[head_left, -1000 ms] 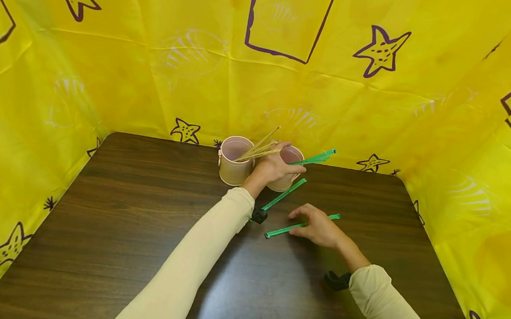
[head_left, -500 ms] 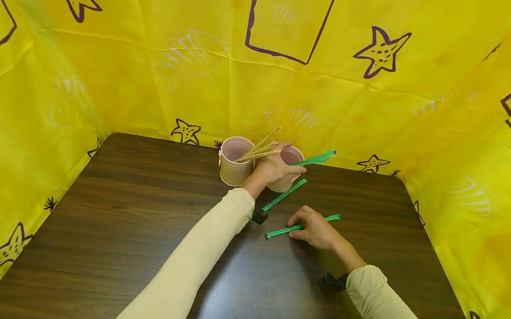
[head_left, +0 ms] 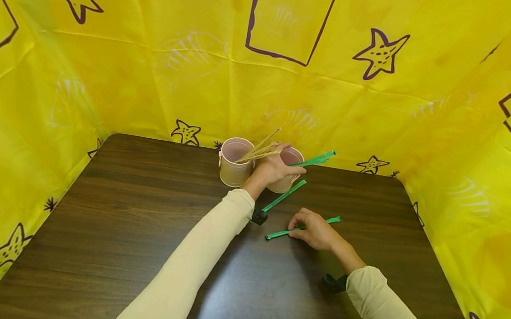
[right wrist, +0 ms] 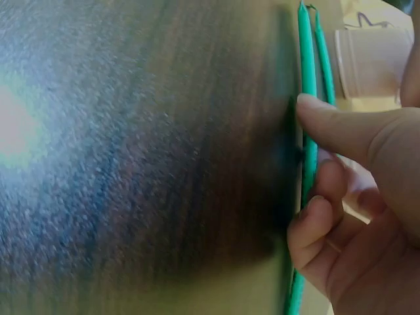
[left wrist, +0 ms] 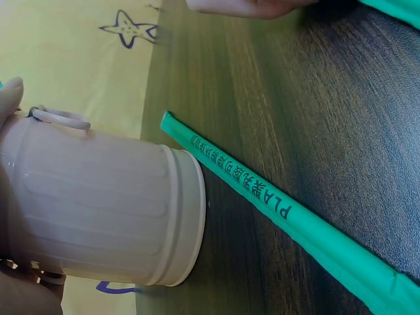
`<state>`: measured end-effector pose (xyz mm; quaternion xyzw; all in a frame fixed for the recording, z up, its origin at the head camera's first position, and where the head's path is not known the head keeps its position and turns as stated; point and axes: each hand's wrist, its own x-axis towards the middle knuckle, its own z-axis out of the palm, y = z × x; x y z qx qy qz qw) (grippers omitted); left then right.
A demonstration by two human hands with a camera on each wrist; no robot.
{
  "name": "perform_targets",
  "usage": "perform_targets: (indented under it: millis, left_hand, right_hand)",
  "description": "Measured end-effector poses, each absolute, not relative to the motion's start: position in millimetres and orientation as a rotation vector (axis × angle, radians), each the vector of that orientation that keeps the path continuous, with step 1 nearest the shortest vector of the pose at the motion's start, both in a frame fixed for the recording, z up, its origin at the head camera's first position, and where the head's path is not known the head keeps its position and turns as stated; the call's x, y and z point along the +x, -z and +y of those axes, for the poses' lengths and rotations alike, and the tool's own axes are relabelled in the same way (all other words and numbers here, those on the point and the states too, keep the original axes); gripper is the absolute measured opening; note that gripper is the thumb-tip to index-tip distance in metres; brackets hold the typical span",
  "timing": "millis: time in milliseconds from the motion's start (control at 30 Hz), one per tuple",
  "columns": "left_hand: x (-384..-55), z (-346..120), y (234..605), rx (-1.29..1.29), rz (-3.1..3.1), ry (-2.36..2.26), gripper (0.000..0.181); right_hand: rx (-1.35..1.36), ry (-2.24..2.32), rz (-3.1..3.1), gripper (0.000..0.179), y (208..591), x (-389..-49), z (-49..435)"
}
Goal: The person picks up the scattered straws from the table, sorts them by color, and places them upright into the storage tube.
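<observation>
My left hand (head_left: pixel 275 167) grips the top of the right-hand pale pink pail (left wrist: pixel 105 203), fingers and thumb on opposite sides. Several green wrapped straws (head_left: pixel 320 158) lean out of this pail to the right. In the head view, my right hand (head_left: pixel 315 229) pinches a green wrapped straw (right wrist: pixel 307 59) between thumb and fingers, low over the dark wooden table (head_left: pixel 142 230). Another green wrapped straw (left wrist: pixel 249 187), printed with black lettering, lies between that hand and the pail; my left wrist hides its near end in the head view.
A second pale pink pail (head_left: pixel 234 173) stands just left of the gripped one, with several thin yellowish sticks (head_left: pixel 258 153) leaning out to the right. Behind the table hangs a yellow cloth (head_left: pixel 130 84) with starfish drawings, also along both sides.
My right hand has lowered slightly and its thumb and fingers have come together on the green wrapped straw. The left hand has stayed on the pail.
</observation>
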<state>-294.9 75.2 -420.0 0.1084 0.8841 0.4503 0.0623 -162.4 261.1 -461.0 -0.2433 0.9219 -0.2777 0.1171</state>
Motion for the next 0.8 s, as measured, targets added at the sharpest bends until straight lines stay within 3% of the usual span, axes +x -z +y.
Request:
perform_targets:
  millis: [500,800]
  left_hand:
    - [-293.3,76.2,419.3,0.342,2.634,-1.389,0.093]
    - [-293.4,74.9,419.8,0.345,2.653,-1.397,0.091]
  right_hand:
    - [-0.531,0.868,2.676,0.006,438.6,-160.8,290.8]
    - [-0.536,0.905,2.76,0.018,426.2,-158.5,314.5]
